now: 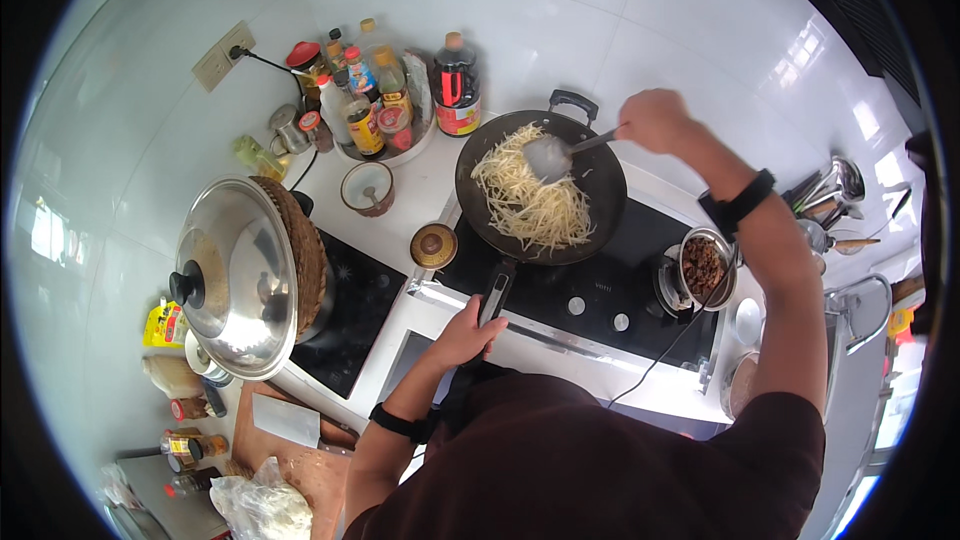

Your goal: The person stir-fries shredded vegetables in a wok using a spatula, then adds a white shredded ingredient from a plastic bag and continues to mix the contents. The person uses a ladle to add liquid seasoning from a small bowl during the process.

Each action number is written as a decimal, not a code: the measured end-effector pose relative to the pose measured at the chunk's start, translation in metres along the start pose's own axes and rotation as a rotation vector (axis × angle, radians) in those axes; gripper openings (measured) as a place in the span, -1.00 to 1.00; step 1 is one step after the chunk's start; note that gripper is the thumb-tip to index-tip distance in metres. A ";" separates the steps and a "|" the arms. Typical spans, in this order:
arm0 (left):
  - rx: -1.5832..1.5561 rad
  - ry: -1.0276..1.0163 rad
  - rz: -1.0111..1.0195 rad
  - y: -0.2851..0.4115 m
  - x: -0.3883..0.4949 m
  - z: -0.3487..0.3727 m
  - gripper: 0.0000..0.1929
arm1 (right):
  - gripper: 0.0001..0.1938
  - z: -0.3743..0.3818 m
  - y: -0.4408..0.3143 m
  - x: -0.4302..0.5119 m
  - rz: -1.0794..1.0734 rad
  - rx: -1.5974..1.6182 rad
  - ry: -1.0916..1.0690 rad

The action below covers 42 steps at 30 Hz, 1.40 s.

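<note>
My left hand (466,333) grips the long handle of a dark wok (598,225), which sits over the left part of a black glass cooktop (637,259). Up at the wok's far right side, my right hand (657,121) is closed around the dark handle of a spatula (550,158). The spatula's blade looks blurred and rests over pale shredded vegetable strips (551,214), probably potato, heaped in the wok. A small loop handle (574,103) stands at the wok's far rim. Right of it, a metal bowl (729,249) holds browned chopped meat (702,266).
Left of the wok are a lidded brown pot (433,246), a bowl with a spoon (367,188) and a tray of sauce bottles (409,152). A domed steel lid (247,300) tops a woven steamer (304,262). A cleaver (286,420) lies on a wooden cutting board (330,476).
</note>
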<state>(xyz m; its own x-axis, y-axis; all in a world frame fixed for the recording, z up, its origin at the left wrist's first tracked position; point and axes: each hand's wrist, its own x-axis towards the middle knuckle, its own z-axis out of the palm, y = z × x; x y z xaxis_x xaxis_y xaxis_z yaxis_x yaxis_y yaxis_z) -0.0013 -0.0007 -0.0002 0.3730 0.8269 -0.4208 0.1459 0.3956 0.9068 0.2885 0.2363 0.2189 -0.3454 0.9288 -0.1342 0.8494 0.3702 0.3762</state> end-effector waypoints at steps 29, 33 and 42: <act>-0.040 -0.032 -0.014 0.006 -0.001 0.001 -0.64 | -0.88 0.027 -0.004 -0.089 -0.362 0.028 0.150; -0.041 -0.033 -0.010 0.005 -0.001 0.000 -0.62 | -0.86 0.045 -0.015 -0.056 -0.221 -0.027 0.212; -0.034 -0.007 -0.047 0.005 -0.002 0.001 -0.56 | -0.79 0.019 0.027 0.001 0.187 -0.077 -0.020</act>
<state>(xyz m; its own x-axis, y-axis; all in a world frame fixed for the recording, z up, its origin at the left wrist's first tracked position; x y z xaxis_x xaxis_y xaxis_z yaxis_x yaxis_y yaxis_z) -0.0004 -0.0008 0.0055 0.3726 0.8043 -0.4629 0.1328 0.4475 0.8844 0.3185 0.2474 0.2110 -0.1756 0.9817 -0.0737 0.8648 0.1896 0.4650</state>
